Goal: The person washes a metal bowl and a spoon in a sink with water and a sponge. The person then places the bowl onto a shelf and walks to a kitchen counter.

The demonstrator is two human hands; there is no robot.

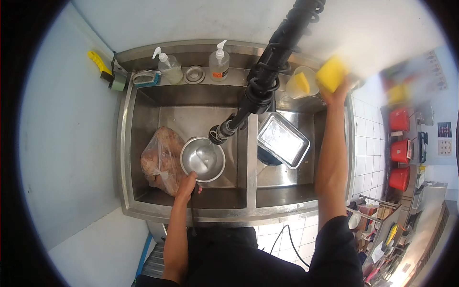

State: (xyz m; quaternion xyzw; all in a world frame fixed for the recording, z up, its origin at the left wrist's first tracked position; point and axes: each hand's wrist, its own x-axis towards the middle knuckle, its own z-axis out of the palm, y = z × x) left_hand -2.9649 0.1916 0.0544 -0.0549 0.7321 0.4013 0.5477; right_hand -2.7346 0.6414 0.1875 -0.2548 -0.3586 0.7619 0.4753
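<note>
My left hand (187, 186) grips the near edge or handle of a round steel pan (203, 161) in the left basin, under the spray head of a black pre-rinse faucet (260, 89). Beside the pan lies a clear plastic bag (161, 158) of what looks like raw meat. My right hand (336, 94) is raised at the back right corner of the sink, closed on a yellow sponge (331, 74). Just left of it stands a translucent plastic cup (292, 86) with another yellow piece inside. A rectangular steel tray (283, 140) rests tilted over a dark round item in the right basin.
Two pump bottles (170, 70) (219, 64), a round steel lid (194, 74) and a blue-bristled brush (146, 79) line the back ledge. A yellow-handled brush (98, 64) hangs at the left wall. Red buckets (400, 150) and a cluttered shelf stand at right.
</note>
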